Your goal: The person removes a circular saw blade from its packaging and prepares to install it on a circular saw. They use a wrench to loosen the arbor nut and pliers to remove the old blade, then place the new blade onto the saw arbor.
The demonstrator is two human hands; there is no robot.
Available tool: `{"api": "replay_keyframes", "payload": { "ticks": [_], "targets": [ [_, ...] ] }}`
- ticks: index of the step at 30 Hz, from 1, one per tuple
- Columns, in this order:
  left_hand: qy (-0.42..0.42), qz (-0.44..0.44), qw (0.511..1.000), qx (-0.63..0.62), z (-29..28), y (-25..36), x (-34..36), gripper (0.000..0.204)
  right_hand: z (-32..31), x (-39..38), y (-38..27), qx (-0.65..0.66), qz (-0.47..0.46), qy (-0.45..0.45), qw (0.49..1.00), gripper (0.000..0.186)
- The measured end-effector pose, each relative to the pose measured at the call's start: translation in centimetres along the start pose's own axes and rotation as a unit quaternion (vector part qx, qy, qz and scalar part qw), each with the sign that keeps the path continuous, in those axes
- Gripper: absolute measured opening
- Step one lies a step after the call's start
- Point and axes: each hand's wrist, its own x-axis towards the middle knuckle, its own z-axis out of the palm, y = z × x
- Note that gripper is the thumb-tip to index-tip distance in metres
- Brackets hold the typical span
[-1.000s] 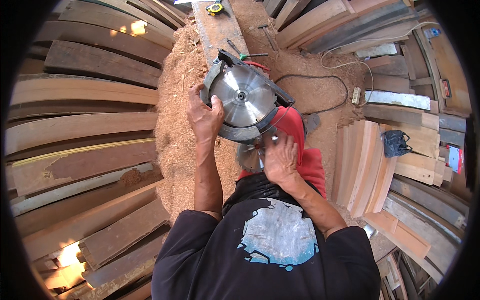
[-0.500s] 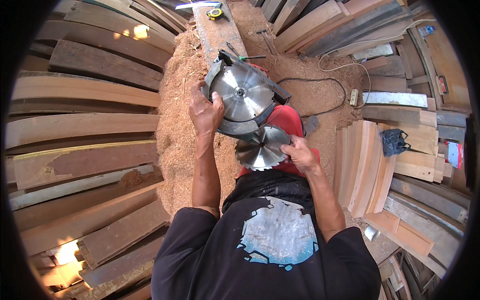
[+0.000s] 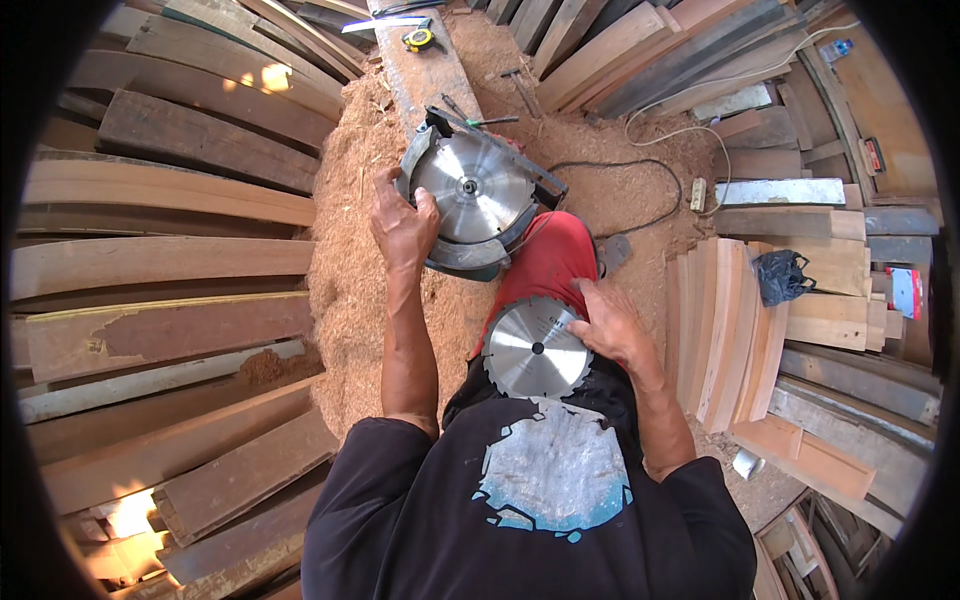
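Note:
My left hand (image 3: 405, 230) grips the rim of a circular saw (image 3: 470, 255), its fingers curled at the guard and thumb by the mounted silver blade (image 3: 475, 205). The saw sits tilted, blade face up, beside my red-clad knee (image 3: 555, 245). My right hand (image 3: 615, 325) holds a loose toothed round blade (image 3: 530, 365) at its right edge, thumb on its face, lying over my lap below the saw. Small hand tools with dark and green handles (image 3: 495, 120) lie just past the saw, partly hidden by it.
A narrow plank (image 3: 430, 75) carries a yellow tape measure (image 3: 418, 39). Stacked boards (image 3: 160, 260) surround me on both sides over sawdust (image 3: 350, 330). A black cord (image 3: 660, 170), pale cable with socket (image 3: 698, 195) and dark plastic bag (image 3: 780, 275) lie to the right.
The loose blade has come out from under the saw and moved down toward my lap with my right hand, uncovering more red trouser leg. The saw has shifted slightly left in view.

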Motion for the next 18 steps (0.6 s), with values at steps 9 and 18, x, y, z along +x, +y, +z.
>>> {"api": "replay_keyframes", "payload": {
  "ticks": [9, 18],
  "targets": [
    [0.01, 0.013, 1.0, -0.005, -0.1, 0.7, -0.2, 0.041, 3.1, 6.5, -5.3, 0.464, 0.12, -0.076, 0.874, 0.03],
    [0.014, -0.004, 1.0, -0.013, 0.0, 0.6, -0.7, 0.042, 3.7, 6.5, -7.4, 0.57, 0.185, -0.033, 0.8, 0.027]
  ]
}}
